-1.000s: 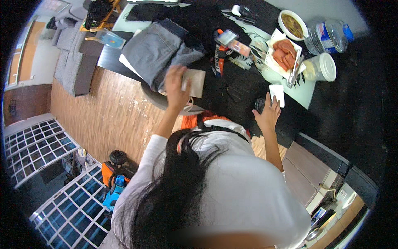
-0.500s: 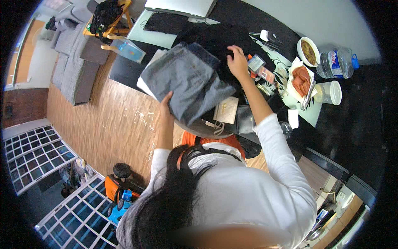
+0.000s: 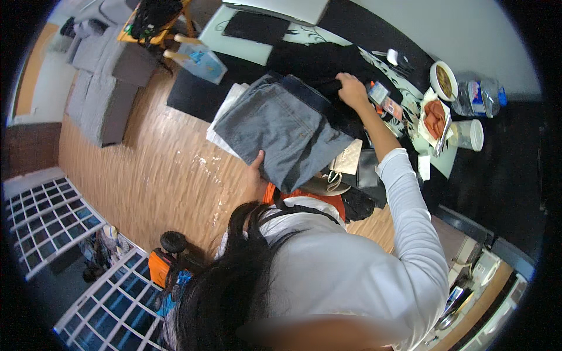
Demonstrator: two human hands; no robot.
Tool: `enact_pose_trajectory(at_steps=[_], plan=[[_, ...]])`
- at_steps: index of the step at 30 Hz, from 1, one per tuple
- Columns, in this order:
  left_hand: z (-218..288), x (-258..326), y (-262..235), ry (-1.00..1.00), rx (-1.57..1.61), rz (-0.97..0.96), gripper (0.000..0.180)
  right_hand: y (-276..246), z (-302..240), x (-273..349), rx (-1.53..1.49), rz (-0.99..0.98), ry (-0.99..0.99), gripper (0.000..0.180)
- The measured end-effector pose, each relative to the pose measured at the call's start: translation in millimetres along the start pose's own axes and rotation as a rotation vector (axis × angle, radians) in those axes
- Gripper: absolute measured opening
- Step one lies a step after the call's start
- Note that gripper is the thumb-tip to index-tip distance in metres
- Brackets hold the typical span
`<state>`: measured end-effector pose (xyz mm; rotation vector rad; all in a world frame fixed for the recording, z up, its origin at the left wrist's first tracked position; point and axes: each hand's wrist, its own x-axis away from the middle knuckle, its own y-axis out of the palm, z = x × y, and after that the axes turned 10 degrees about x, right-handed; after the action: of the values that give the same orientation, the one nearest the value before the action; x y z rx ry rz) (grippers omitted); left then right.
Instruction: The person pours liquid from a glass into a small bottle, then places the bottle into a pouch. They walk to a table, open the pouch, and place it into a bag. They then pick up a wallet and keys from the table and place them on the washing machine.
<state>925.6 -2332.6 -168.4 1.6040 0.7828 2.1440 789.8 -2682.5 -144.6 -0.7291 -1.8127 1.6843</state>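
Note:
Grey folded trousers [image 3: 281, 128] with a dark waistband lie over a white sheet-like thing [image 3: 221, 120] at the near edge of the black table. My left hand [image 3: 254, 175] grips their near-left edge, thumb on top and the fingers hidden underneath. Beyond the waistband, a heap of black cloth [image 3: 316, 61] spreads across the tabletop. My right hand [image 3: 353, 92] rests at the right side of that cloth, its bent fingers closed on the dark fabric. A cream pouch with a cord [image 3: 348, 157] sits just right of the trousers, partly under them.
Small packets [image 3: 386, 100], a bowl of food [image 3: 444, 81], a plate with reddish-brown pieces [image 3: 434, 119], a plastic tub [image 3: 468, 135] and a water bottle [image 3: 477, 96] crowd the right. A laptop [image 3: 281, 7] stands at the back. A clear bag [image 3: 202, 63] is at the left edge.
The whole view has shifted with my head. The trousers and my left hand sit slightly nearer my body; my right hand stays at the black cloth.

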Motion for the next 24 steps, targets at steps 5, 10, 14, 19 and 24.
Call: enact_pose_trajectory(at_steps=[5,10,14,19,24], plan=[[1,0,-2,-0.007,0.039,-0.038,0.061,-70,-6,-54,-0.232,0.595,0.599,0.041],[3,4,8,0.004,-0.007,-0.029,0.060,-181,-29,-38,-0.559,0.925,0.217,0.043],[8,2,6,-0.074,-0.029,-0.014,0.061,-225,-69,-1,-0.860,0.967,-0.150,0.055],[13,2,1,0.030,0.255,-0.261,0.068,-202,-145,90,-0.656,0.396,-0.305,0.063],[26,26,14,0.007,0.042,-0.178,0.061,-146,-181,128,-0.231,-0.951,-0.803,0.071]])
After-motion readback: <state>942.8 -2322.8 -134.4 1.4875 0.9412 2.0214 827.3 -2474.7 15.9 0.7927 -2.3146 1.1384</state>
